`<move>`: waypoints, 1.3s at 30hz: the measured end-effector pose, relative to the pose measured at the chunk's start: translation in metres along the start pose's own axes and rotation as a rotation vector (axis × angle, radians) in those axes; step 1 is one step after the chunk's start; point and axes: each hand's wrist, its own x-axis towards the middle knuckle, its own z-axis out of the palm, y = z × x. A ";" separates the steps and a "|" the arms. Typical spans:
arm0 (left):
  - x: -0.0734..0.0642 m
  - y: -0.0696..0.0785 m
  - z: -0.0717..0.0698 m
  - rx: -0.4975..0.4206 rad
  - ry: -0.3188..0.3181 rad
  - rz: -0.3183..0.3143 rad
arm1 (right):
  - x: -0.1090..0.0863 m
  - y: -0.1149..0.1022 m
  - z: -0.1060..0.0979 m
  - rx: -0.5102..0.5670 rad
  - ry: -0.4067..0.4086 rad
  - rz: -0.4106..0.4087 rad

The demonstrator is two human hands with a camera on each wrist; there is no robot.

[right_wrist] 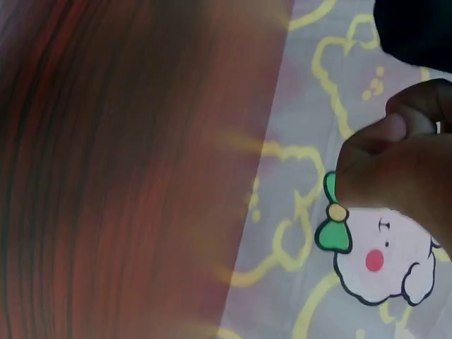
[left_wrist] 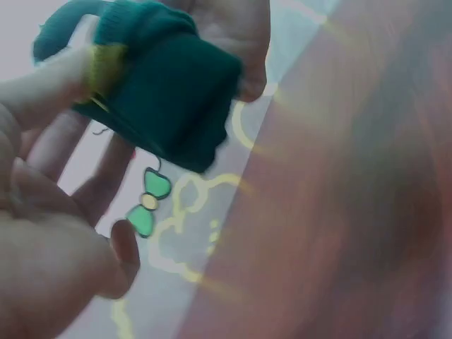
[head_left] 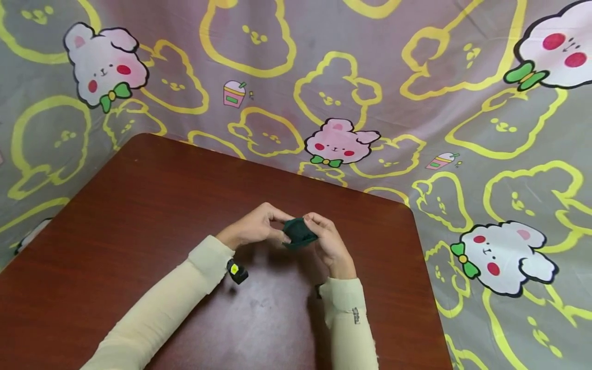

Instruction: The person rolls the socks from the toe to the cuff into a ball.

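A small dark green cloth pouch (head_left: 300, 234) is held up above the table between both hands, its mouth facing the head camera. My left hand (head_left: 256, 225) pinches its left edge between thumb and fingers. The right hand (head_left: 329, 241) grips its upper right edge, thumb on the rim. In the left wrist view the pouch (left_wrist: 173, 92) shows a gathered band and a yellow patch beside the left thumb. The right wrist view shows the right hand (right_wrist: 402, 162) with curled fingers; a dark shape at the top right corner there is too dim to tell.
Beneath the hands lies a reddish-brown wooden table (head_left: 139, 221) with a glossy light patch. A printed curtain (head_left: 277, 46) with bunny drawings hangs along the table's back and sides. A black wrist device (head_left: 238, 271) sits at the left cuff.
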 end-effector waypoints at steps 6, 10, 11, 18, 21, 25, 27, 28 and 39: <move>-0.003 -0.008 0.006 -0.352 0.149 -0.008 | 0.005 0.002 0.012 0.129 0.019 0.056; 0.001 -0.007 0.009 -0.454 0.220 -0.094 | 0.007 0.002 0.014 0.112 0.095 0.039; 0.002 -0.006 0.008 -0.461 0.217 -0.104 | 0.008 0.002 0.014 0.098 0.116 0.038; 0.004 0.002 0.005 -0.367 0.160 -0.083 | 0.011 0.000 0.016 -0.073 0.241 0.019; 0.004 0.001 0.006 -0.413 0.172 -0.082 | 0.010 0.000 0.018 -0.111 0.306 -0.058; 0.005 0.001 0.006 -0.541 0.207 -0.123 | 0.006 -0.003 0.018 -0.188 0.314 -0.317; 0.005 0.003 0.006 -0.599 0.246 -0.142 | 0.002 -0.007 0.018 -0.241 0.266 -0.437; 0.004 0.003 0.005 -0.617 0.269 -0.147 | 0.000 -0.010 0.018 -0.268 0.232 -0.479; 0.002 0.010 -0.001 -0.729 0.237 -0.104 | -0.015 -0.043 0.014 -0.515 -0.082 -0.435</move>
